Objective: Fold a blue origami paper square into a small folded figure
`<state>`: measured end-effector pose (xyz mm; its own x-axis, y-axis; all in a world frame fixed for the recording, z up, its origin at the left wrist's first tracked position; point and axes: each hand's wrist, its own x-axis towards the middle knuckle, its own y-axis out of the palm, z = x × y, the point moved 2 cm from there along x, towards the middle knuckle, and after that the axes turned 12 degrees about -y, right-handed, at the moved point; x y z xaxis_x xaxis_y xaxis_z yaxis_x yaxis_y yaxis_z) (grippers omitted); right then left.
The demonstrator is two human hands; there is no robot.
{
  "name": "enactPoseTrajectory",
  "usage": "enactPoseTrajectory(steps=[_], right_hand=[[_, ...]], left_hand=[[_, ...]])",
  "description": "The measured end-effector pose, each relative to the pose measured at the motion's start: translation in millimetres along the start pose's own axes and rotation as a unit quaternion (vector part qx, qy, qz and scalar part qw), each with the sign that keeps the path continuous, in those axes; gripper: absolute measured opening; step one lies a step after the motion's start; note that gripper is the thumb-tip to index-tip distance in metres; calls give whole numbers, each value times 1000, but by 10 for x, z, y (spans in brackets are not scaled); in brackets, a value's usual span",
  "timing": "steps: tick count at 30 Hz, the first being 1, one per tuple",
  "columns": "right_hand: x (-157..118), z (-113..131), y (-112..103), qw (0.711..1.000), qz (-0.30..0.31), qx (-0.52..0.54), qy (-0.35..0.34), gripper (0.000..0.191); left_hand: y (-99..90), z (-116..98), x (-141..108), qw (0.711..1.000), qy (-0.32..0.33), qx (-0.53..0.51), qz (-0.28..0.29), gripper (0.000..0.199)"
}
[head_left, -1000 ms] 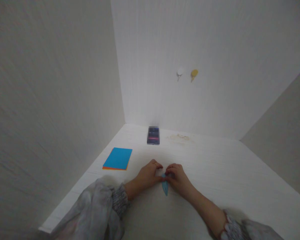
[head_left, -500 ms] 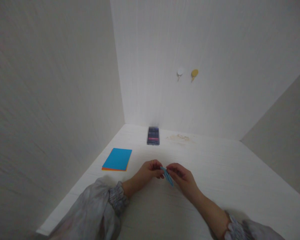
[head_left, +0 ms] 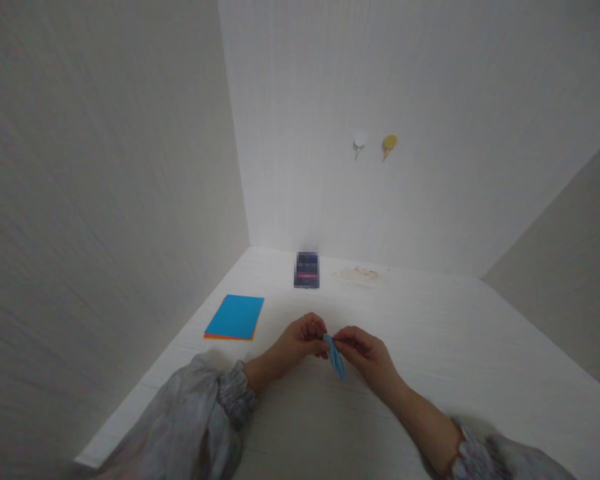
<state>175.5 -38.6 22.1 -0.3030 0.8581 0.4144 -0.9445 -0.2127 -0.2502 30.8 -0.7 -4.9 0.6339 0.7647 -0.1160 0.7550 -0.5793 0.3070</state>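
A small folded piece of light blue paper (head_left: 336,361) slants between my two hands, its lower end pointing down and to the right. My left hand (head_left: 306,337) pinches its upper end from the left, with a ring on one finger. From the right, my right hand (head_left: 364,349) grips the same upper part between thumb and fingertips. The fingertips of both hands are close together, and the folds under them are partly hidden.
A stack of coloured sheets, blue on top with orange edges below (head_left: 235,317), lies at the left. A dark, blurred device (head_left: 307,270) is by the back wall, beside a brownish mark (head_left: 363,274) on the white table (head_left: 430,320). Two hooks (head_left: 360,141) (head_left: 389,143) are on the wall.
The blue folded paper has turned slightly, showing more of its face and hanging a little lower. The fingers of my left hand have shifted slightly upward. Both hands still hold the paper.
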Motion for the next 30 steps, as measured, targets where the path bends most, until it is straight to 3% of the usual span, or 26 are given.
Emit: enactPoseTrajectory(steps=[8,15,19,24,30], right_hand=[[-10,-59,6,995,-45,75,41,13],[1,-117,19,989,-39,106,91,16],[-9,-192,24,991,-36,86,97,13],[-7,-114,2,997,-29,-60,28,8],[-28,21,29,966,-28,-233,-111,6]], left_hand=[[-1,2,2,999,32,-14,26,40],[7,-11,-1,999,31,-22,4,41],[-2,-19,-8,999,29,4,-37,36],[-33,8,0,996,21,14,-86,28],[-43,8,-14,991,40,42,-122,19]])
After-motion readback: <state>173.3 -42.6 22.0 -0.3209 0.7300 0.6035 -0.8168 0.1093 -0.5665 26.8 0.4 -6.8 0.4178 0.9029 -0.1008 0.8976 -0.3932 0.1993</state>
